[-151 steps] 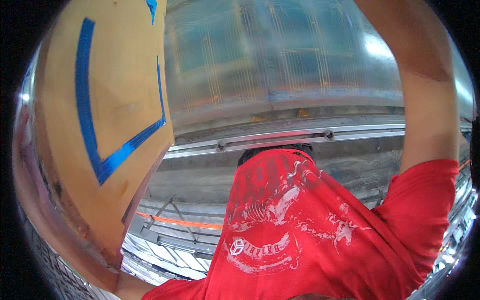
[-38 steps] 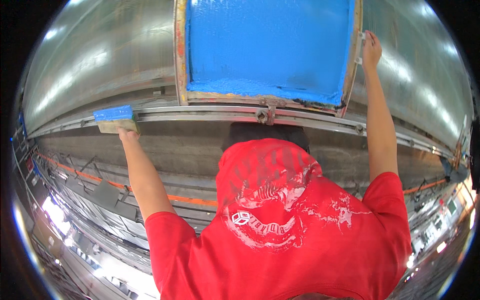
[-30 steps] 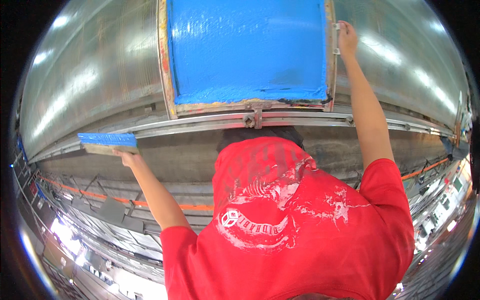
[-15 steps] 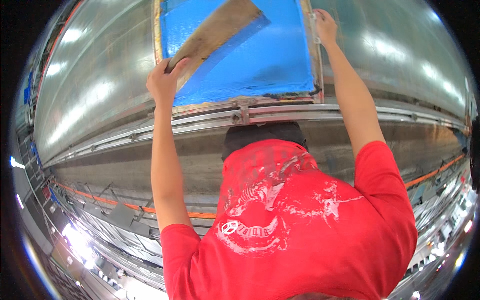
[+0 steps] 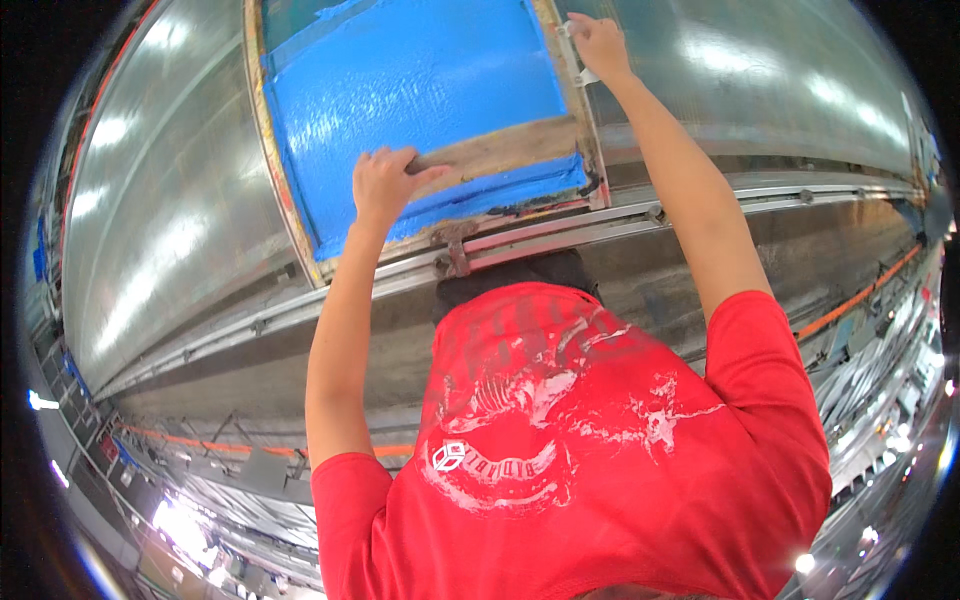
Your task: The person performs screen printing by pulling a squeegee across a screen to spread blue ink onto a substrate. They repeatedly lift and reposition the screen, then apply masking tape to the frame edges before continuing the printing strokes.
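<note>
A wooden-handled squeegee (image 5: 510, 146) lies across the near part of a screen-printing frame (image 5: 272, 165), its long side roughly along the frame's near bar. Wet bright blue ink (image 5: 410, 85) covers most of the mesh, and a strip of it shows between squeegee and near bar. My left hand (image 5: 383, 187) grips the squeegee's left end, thumb pointing right along it. Up at the frame's right side bar, my right hand (image 5: 601, 50) has its fingers bent onto the edge, beside a small white fitting (image 5: 586, 77). Its fingertips are partly hidden.
A metal rail (image 5: 540, 236) with a clamp-like bracket (image 5: 455, 248) runs along the table's near edge. Glossy grey-green table surface (image 5: 170, 200) extends to both sides of the frame. An orange strip (image 5: 860, 288) runs lower down, beyond my right arm.
The squeegee has swung from a raised diagonal to lying across the frame's near part. My left hand has moved right with it. The frame and right hand appear farther left as the view shifts.
</note>
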